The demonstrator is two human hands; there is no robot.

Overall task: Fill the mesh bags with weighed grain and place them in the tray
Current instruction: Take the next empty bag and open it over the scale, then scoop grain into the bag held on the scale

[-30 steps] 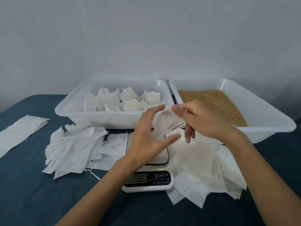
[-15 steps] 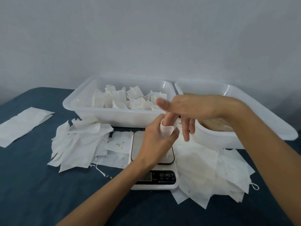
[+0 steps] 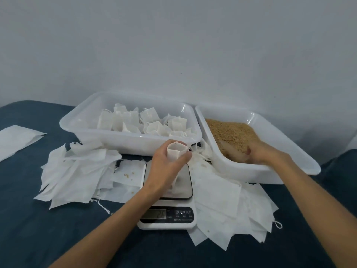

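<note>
Our left hand (image 3: pixel 166 169) curls its fingers (image 3: pixel 184 158) around an upright mesh bag (image 3: pixel 176 154), mouth open, standing on the kitchen scale (image 3: pixel 170 207). Our right hand (image 3: pixel 264 153) digs into the grain (image 3: pixel 231 134) at the near edge of the tilted grain tray (image 3: pixel 289 144); we cannot tell how its fingers lie. Filled bags (image 3: pixel 146 122) sit in the left tray (image 3: pixel 123 144), with bare dark tabletop (image 3: pixel 38 229) to the front-left.

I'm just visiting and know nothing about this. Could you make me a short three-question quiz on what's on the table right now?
1. True or false: the left hand holds an open mesh bag upright on the scale.
2. Where is the right hand? A) on the scale B) in the grain tray C) on the flat bags
3. What fills the left tray?

Key: 1 true; 2 B; 3 filled bags.
</note>
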